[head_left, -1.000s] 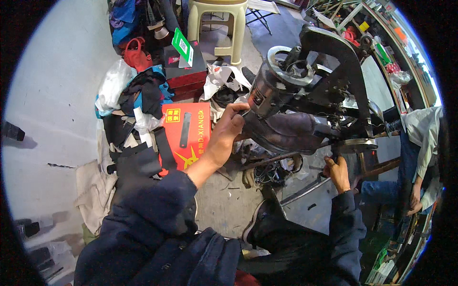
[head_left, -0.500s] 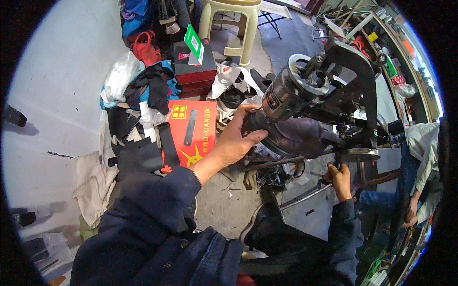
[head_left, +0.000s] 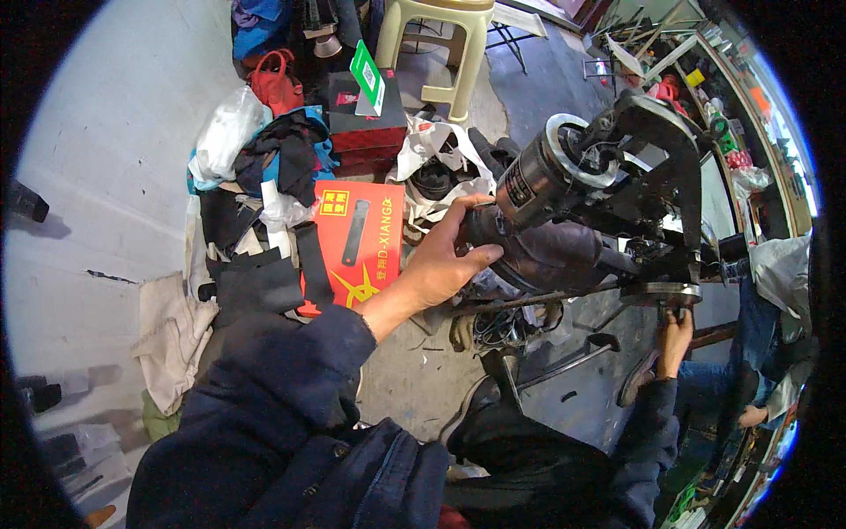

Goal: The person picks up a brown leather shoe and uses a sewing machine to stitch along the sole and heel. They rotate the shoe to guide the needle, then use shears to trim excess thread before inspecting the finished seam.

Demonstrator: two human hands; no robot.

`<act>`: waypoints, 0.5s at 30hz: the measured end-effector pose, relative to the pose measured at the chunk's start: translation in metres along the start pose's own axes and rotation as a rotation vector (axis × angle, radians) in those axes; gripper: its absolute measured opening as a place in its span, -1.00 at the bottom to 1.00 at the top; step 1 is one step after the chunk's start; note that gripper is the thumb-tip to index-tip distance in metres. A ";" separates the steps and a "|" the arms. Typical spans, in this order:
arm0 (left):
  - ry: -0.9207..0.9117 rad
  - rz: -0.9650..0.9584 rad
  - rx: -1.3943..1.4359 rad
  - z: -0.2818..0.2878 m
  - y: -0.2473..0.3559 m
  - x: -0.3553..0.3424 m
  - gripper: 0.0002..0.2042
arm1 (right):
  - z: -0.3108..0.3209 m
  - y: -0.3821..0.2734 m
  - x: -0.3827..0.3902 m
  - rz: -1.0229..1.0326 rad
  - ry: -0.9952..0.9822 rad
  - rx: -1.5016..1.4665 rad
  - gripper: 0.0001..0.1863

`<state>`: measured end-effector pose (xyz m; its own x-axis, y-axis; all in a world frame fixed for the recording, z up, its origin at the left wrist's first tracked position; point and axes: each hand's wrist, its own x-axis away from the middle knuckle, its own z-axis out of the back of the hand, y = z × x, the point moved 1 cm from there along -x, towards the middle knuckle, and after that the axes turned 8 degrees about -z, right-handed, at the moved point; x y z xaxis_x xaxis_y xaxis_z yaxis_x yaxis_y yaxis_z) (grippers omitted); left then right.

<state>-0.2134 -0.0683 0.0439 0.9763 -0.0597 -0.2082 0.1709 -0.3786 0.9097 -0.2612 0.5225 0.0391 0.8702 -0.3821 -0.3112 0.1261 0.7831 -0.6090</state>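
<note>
A dark hand-cranked sewing machine (head_left: 670, 141) stands before me on the right, with a round metal cylinder (head_left: 529, 181) at its upper left. Below that cylinder a dark brown leather shoe (head_left: 555, 251) lies against the machine's arm. My left hand (head_left: 445, 260) is wrapped round the shoe's left end, thumb on the near side and fingers over the top. Under the machine's flat wheel (head_left: 661, 291), my right hand (head_left: 675, 342) is closed on a small crank handle (head_left: 674, 314). The stitching spot is hidden behind the cylinder and frame.
A red box (head_left: 361, 238), dark cloth pieces (head_left: 256, 286) and bags lie along the left wall. A cream stool (head_left: 441, 18) stands at the back. A metal rod (head_left: 568, 363) slants under the machine. Another person's hand (head_left: 753, 416) shows at the right, beside a cluttered shelf.
My right hand has swung to the right and the crank handle has come round with it under the wheel. My left hand keeps its hold on the shoe. The view has shifted slightly.
</note>
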 end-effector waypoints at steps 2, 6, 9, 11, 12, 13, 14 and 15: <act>0.010 0.003 0.013 -0.001 -0.002 0.001 -0.40 | -0.032 0.009 0.021 -0.105 -0.199 -0.001 -0.85; 0.018 -0.040 -0.020 -0.001 -0.003 0.001 -0.40 | -0.069 -0.042 0.072 -0.441 -0.596 -0.305 -0.84; 0.013 -0.045 -0.043 -0.001 -0.002 0.002 -0.40 | -0.059 -0.103 0.078 -0.208 -0.437 -0.136 -0.81; 0.012 -0.034 -0.036 -0.001 -0.001 0.002 -0.39 | -0.039 -0.131 0.075 -0.142 -0.369 -0.153 -0.81; 0.013 -0.025 -0.032 -0.001 -0.001 0.002 -0.39 | -0.012 -0.140 0.066 -0.119 -0.416 -0.235 -0.81; 0.015 -0.026 -0.027 -0.001 0.000 0.002 -0.39 | 0.005 -0.142 0.058 -0.183 -0.300 -0.192 -0.76; 0.012 -0.009 -0.016 -0.002 0.000 0.002 -0.39 | 0.020 -0.139 0.046 -0.146 -0.248 -0.238 -0.71; 0.011 -0.003 -0.004 -0.002 0.000 0.003 -0.38 | 0.021 -0.130 0.032 -0.074 -0.103 -0.211 -0.75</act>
<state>-0.2105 -0.0667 0.0443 0.9772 -0.0482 -0.2066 0.1740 -0.3748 0.9107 -0.2397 0.4189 0.1238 0.9076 -0.3741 -0.1906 0.0983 0.6307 -0.7698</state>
